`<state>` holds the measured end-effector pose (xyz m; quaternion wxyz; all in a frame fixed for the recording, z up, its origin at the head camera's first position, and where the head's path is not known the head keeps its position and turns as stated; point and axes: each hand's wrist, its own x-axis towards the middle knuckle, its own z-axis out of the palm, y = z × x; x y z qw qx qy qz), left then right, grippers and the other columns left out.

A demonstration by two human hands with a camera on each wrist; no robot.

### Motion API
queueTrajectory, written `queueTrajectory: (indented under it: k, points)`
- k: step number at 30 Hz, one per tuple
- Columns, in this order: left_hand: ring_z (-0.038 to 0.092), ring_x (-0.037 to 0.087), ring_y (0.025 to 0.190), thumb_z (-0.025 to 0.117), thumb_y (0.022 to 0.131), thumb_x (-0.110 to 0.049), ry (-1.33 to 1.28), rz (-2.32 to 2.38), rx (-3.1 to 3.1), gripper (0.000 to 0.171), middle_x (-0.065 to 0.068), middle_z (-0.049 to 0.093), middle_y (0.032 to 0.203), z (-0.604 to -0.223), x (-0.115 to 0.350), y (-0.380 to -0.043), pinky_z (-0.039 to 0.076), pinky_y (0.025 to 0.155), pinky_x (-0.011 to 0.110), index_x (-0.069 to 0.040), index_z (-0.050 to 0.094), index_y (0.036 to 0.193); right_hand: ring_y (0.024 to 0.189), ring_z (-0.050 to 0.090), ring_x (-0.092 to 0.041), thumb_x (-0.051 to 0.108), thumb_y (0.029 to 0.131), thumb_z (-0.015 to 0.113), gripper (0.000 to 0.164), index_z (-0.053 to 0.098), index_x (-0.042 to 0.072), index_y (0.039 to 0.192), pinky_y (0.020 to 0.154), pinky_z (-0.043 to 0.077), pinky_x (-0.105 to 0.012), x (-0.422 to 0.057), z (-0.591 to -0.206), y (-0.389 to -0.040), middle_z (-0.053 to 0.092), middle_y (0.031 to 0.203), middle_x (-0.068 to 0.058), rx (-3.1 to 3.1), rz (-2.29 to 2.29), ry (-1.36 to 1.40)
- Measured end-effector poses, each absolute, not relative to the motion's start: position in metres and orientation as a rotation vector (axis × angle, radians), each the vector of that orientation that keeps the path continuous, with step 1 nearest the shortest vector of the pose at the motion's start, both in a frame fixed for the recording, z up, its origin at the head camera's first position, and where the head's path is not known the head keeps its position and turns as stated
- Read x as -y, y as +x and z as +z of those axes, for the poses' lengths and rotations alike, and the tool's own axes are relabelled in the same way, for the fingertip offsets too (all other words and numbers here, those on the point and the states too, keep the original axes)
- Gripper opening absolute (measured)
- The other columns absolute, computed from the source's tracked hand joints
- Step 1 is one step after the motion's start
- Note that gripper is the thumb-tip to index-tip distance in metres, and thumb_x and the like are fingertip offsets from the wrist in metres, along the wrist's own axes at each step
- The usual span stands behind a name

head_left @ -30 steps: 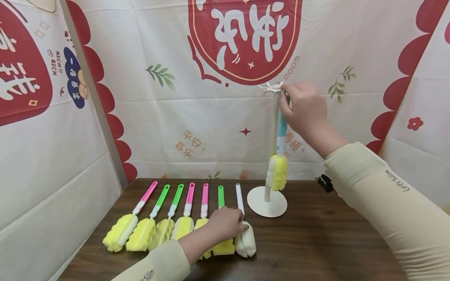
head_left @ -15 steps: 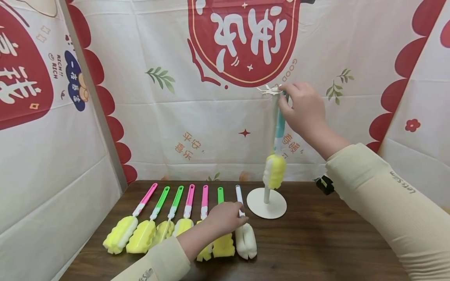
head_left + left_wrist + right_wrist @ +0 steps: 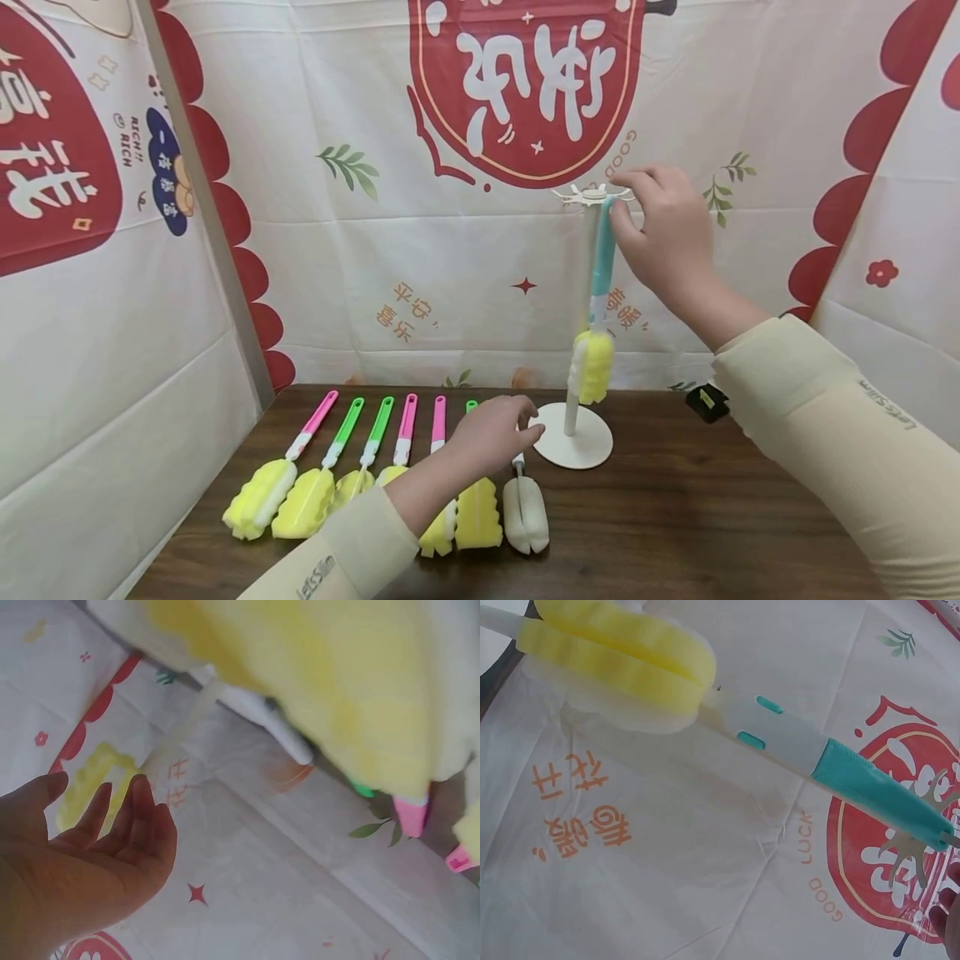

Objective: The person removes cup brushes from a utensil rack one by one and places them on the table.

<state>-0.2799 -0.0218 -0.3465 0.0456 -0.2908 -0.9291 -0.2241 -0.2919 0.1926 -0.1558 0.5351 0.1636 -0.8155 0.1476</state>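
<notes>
A bottle brush with a teal handle and a yellow-and-white sponge head hangs from a hook of the white stand. Beside the stand's top, my right hand has its fingers apart around the handle's end; in the right wrist view the brush hangs with that hand just off it. Over the handle of a white-headed brush is my left hand, its fingers loosely bent and holding nothing, as the left wrist view of the hand also shows.
Several sponge brushes with pink and green handles lie in a row to the left, among them a pink-handled one and a green-handled one. A small black object sits at the table's back right. Printed cloth hangs behind the dark wooden table.
My right hand has let go of the teal-handled brush, its fingers spreading and drawing slightly right. The left hand has risen from the white brush's head toward its handle, moving away from me.
</notes>
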Motion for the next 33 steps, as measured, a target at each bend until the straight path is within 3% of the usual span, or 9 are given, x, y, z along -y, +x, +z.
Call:
queueTrajectory:
  k: [6, 12, 26, 33]
  points:
    - [0.063, 0.013, 0.096, 0.058, 0.097, -0.033, -0.893, -0.847, 2.746, 0.024, -0.002, 0.068, 0.102, -0.327, 0.022, -0.280, 0.051, 0.079, 0.031, -0.015, 0.066, 0.112, 0.110, 0.053, -0.035, 0.013, 0.094, 0.054, 0.029, 0.068, 0.000, 0.115, 0.091, 0.041, -0.050, -0.202, -0.164, -0.289, 0.063, 0.115, -0.016, 1.882, 0.337, 0.451]
    - [0.063, 0.014, 0.102, 0.054, 0.098, -0.030, -0.853, -1.079, 2.634, 0.029, -0.002, 0.067, 0.109, -0.312, 0.023, -0.283, 0.051, 0.084, 0.032, -0.013, 0.065, 0.118, 0.108, 0.051, -0.035, 0.013, 0.093, 0.053, 0.029, 0.068, -0.002, 0.112, 0.088, 0.040, -0.050, -0.207, -0.179, -0.289, 0.061, 0.116, -0.017, 1.806, 0.348, 0.502]
    - [0.061, 0.011, 0.090, 0.053, 0.098, -0.023, -0.821, -1.046, 2.444, 0.024, -0.002, 0.067, 0.108, -0.267, 0.005, -0.291, 0.050, 0.068, 0.024, -0.015, 0.065, 0.118, 0.099, 0.052, -0.036, 0.013, 0.089, 0.057, 0.026, 0.068, -0.004, 0.105, 0.078, 0.043, -0.048, -0.227, -0.211, -0.278, 0.061, 0.107, -0.020, 1.861, 0.263, 0.522]
    - [0.061, 0.014, 0.090, 0.057, 0.095, -0.019, -0.826, -0.855, 2.344, 0.021, 0.002, 0.067, 0.104, -0.243, 0.002, -0.295, 0.048, 0.070, 0.024, -0.012, 0.066, 0.113, 0.095, 0.054, -0.036, 0.016, 0.089, 0.056, 0.027, 0.068, -0.003, 0.103, 0.077, 0.044, -0.048, -0.228, -0.219, -0.274, 0.062, 0.106, -0.019, 1.888, 0.222, 0.554]
